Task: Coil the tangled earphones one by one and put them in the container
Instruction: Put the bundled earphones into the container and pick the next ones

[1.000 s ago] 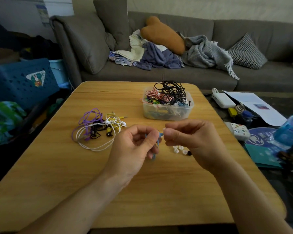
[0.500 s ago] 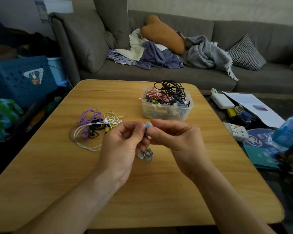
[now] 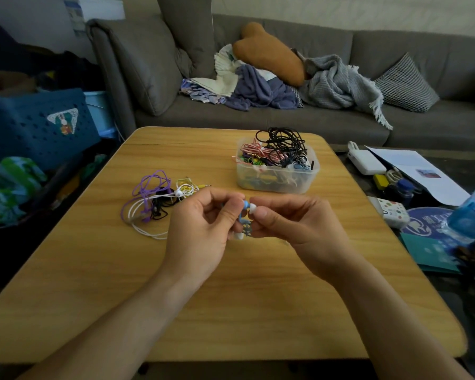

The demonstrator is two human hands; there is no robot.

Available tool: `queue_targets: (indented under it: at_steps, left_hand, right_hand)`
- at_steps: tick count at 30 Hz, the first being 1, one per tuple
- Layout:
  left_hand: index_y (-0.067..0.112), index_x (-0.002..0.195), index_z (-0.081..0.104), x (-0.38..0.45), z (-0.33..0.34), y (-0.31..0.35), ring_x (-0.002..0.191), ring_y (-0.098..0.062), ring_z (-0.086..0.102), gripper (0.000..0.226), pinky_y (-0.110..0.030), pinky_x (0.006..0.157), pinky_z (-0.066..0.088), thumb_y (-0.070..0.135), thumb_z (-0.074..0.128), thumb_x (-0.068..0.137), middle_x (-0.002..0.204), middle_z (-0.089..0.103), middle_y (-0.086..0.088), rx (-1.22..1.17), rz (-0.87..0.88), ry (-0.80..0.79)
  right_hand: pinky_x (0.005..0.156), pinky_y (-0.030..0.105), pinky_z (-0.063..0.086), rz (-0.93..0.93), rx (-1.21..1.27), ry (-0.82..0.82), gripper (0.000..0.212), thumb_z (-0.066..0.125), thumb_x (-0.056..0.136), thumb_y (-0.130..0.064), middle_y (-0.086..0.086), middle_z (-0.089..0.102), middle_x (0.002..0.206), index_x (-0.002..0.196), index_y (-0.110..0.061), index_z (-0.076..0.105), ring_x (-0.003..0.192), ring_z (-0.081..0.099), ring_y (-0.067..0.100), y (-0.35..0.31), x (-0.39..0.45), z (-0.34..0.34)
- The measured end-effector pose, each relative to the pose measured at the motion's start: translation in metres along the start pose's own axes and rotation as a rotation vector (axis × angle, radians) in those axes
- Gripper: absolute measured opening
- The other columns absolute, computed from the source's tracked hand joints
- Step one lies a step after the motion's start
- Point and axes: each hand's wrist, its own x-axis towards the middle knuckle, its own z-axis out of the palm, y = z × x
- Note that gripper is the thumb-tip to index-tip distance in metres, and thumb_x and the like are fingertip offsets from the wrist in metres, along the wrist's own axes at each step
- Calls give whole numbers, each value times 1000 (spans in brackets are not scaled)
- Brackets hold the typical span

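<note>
Blue earphones [image 3: 244, 219]: held above the table [image 3: 231, 297], pinched between left hand [image 3: 200, 231] and right hand [image 3: 299, 229]; coiling judged nearly finished. Transfer to the container [image 3: 277, 182] just beyond is next required; a tangled pile [image 3: 159, 201] remains at left.

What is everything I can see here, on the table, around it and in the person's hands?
Table: one, light wood, centre.
Container: one, clear plastic, far side of the table, heaped with coiled cables.
Tangled earphones: one pile, purple, white, black and yellow, table's left.
Blue earphones: one set, blue with white tips, between the hands.
Sofa: one, grey, behind the table.
Cushion: one, orange-brown, on the sofa among clothes.
Blanket: one, grey, on the sofa.
Crate: one, blue, far left.
Bottle: one, blue, right edge.
Paper sheet: one, white, right.
Left hand: pinches the blue earphones.
Right hand: pinches the blue earphones.
</note>
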Motion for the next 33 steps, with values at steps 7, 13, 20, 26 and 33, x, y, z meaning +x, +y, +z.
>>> queue_targets:
  at_steps: [7, 13, 20, 26, 33]
  left_hand:
    - [11, 90, 72, 1, -2, 0, 53, -12, 55, 9, -18, 50, 43, 15, 64, 88, 68, 67, -2, 35, 1, -12]
    - [10, 88, 71, -1, 1, -1, 51, -11, 54, 8, -16, 46, 43, 10, 64, 88, 66, 66, -2, 25, 10, -27]
    - [9, 86, 69, 0, 2, -1, 48, -6, 53, 8, -15, 47, 43, 5, 63, 88, 63, 66, 3, 40, 16, -19]
    - [9, 82, 70, -1, 3, 0, 47, -6, 52, 14, -14, 46, 43, 0, 62, 89, 61, 66, 2, 24, -33, -33]
    - [5, 84, 71, -1, 3, -1, 49, -12, 52, 13, -19, 44, 43, -1, 60, 90, 67, 66, -9, -6, -136, -32]
  right_hand:
    - [70, 33, 60, 31, 68, -15, 23, 73, 72, -11, 17, 72, 81, 94, -3, 75, 73, 66, 21, 1, 0, -3]
    - [67, 32, 60, 51, 52, -24, 21, 74, 71, -11, 15, 73, 82, 91, -3, 74, 71, 69, 20, 0, -1, -3]
    - [74, 37, 61, 58, 98, -61, 22, 78, 65, -17, 20, 74, 84, 85, -10, 79, 74, 72, 25, 1, -1, -2]
    - [77, 42, 61, 57, 59, -74, 17, 77, 67, -12, 22, 74, 87, 84, -10, 78, 77, 72, 29, 1, 0, -4]
    - [73, 34, 60, 22, 0, -65, 17, 75, 69, -10, 15, 76, 92, 85, -6, 77, 80, 72, 25, 1, -1, -5]
